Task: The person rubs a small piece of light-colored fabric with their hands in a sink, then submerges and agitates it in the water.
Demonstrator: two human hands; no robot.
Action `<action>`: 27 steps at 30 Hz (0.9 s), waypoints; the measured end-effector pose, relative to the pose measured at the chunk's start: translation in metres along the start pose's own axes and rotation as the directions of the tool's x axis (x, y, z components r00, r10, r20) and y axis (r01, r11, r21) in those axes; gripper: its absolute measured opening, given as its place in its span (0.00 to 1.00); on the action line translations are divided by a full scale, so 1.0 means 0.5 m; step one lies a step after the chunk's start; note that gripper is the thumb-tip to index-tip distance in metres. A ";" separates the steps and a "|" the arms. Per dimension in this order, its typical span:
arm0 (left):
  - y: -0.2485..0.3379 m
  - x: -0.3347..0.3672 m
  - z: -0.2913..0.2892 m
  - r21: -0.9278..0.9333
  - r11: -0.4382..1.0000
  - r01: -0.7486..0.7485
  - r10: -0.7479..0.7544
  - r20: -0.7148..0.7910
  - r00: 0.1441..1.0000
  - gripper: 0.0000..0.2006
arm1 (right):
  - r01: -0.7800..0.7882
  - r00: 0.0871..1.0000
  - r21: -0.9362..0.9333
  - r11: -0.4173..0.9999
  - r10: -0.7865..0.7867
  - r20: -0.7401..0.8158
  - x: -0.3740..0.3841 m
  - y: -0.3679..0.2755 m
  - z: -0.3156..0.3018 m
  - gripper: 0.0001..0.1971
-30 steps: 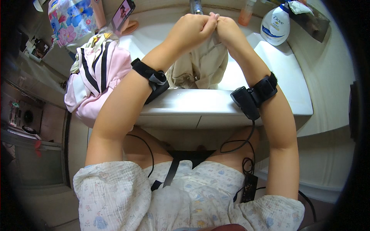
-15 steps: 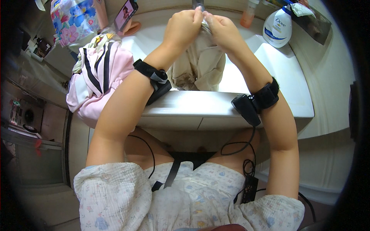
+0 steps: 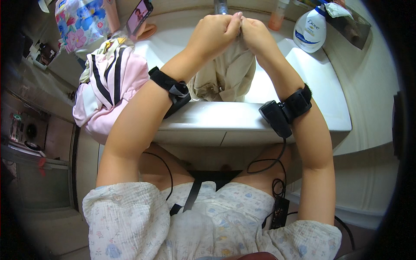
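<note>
Over the white sink (image 3: 208,116), a beige wet-looking cloth garment (image 3: 234,71) hangs in folds into the basin. My left hand (image 3: 218,34) is closed on its upper part, thumb pointing up. Beside it my right hand (image 3: 256,38) is closed on the same bunched fabric, the two sets of knuckles almost touching. Just beyond the hands stands a metal faucet (image 3: 220,7). The fingertips are partly hidden behind the hands, and the garment's exact kind cannot be made out.
A pink garment with black stripes (image 3: 130,80) is heaped at the sink's left. Behind it are a floral package (image 3: 82,21) and a propped phone (image 3: 139,16). A white pump bottle (image 3: 310,31) and an orange-tinted bottle (image 3: 277,16) stand at the right. Black cables (image 3: 277,160) dangle near my right forearm.
Both hands have shifted a little to the right and slightly toward me, with the beige cloth still in them. The faucet shows more now.
</note>
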State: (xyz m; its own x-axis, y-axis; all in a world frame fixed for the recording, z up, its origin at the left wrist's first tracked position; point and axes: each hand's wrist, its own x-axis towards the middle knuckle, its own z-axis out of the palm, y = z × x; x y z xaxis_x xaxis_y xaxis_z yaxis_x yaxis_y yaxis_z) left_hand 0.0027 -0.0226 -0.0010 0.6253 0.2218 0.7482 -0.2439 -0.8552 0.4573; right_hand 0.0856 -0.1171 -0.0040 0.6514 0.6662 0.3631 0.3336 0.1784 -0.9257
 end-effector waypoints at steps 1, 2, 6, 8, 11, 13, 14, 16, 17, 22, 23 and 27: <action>-0.003 0.001 -0.001 0.002 1.000 0.000 0.000 -0.001 1.000 0.21 | -0.005 1.000 -0.014 1.000 0.005 0.027 -0.001 -0.001 0.002 0.20; -0.003 0.003 0.001 0.013 1.000 0.010 -0.010 -0.021 1.000 0.21 | -0.010 0.999 -0.031 0.999 0.012 0.049 -0.001 -0.001 0.000 0.20; -0.006 0.006 -0.005 0.043 0.990 0.135 -0.130 -0.105 0.986 0.21 | 0.034 0.994 -0.008 0.999 -0.033 0.100 -0.004 -0.005 0.014 0.19; -0.013 0.006 -0.010 0.058 0.984 0.167 -0.160 -0.116 0.980 0.21 | 0.016 0.993 0.092 0.996 -0.027 0.119 -0.014 -0.021 0.020 0.18; -0.020 0.009 -0.008 0.087 0.973 0.213 -0.202 -0.124 0.972 0.21 | 0.002 0.988 0.024 1.000 -0.006 0.152 -0.006 -0.015 0.011 0.18; -0.023 0.007 -0.007 0.108 0.967 0.231 -0.218 -0.122 0.968 0.21 | -0.020 0.987 0.018 1.000 0.017 0.157 -0.010 -0.022 0.008 0.18; -0.023 0.009 -0.004 0.094 0.971 0.222 -0.212 -0.099 0.972 0.21 | -0.041 0.987 0.008 0.999 0.039 0.155 -0.012 -0.026 0.005 0.18; -0.022 0.009 0.002 0.077 0.974 0.211 -0.206 -0.075 0.976 0.21 | -0.010 0.995 0.022 1.000 0.007 0.098 -0.005 -0.007 0.006 0.18; -0.022 0.008 0.002 0.040 0.981 0.188 -0.186 -0.046 0.981 0.21 | 0.024 0.999 0.040 0.999 -0.026 0.045 -0.005 -0.008 0.011 0.18; -0.010 0.003 0.002 0.002 0.996 0.094 -0.094 0.007 0.996 0.21 | -0.026 1.000 0.004 1.000 0.026 0.001 -0.007 -0.011 0.003 0.20; -0.007 0.003 0.001 0.004 0.997 0.075 -0.075 0.027 0.997 0.22 | -0.058 0.998 -0.017 0.998 0.058 0.010 -0.001 -0.002 0.000 0.20; -0.007 0.005 0.003 -0.030 0.999 0.027 -0.030 -0.085 0.996 0.22 | -0.007 1.000 -0.061 0.998 0.007 -0.008 0.008 0.018 0.014 0.20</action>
State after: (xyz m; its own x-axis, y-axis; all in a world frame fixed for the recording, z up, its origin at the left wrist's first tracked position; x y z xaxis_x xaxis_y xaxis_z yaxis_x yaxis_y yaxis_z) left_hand 0.0065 -0.0199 -0.0014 0.5672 0.2858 0.7724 -0.2493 -0.8343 0.4918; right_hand 0.0866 -0.1077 -0.0118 0.6588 0.6619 0.3576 0.3695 0.1293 -0.9202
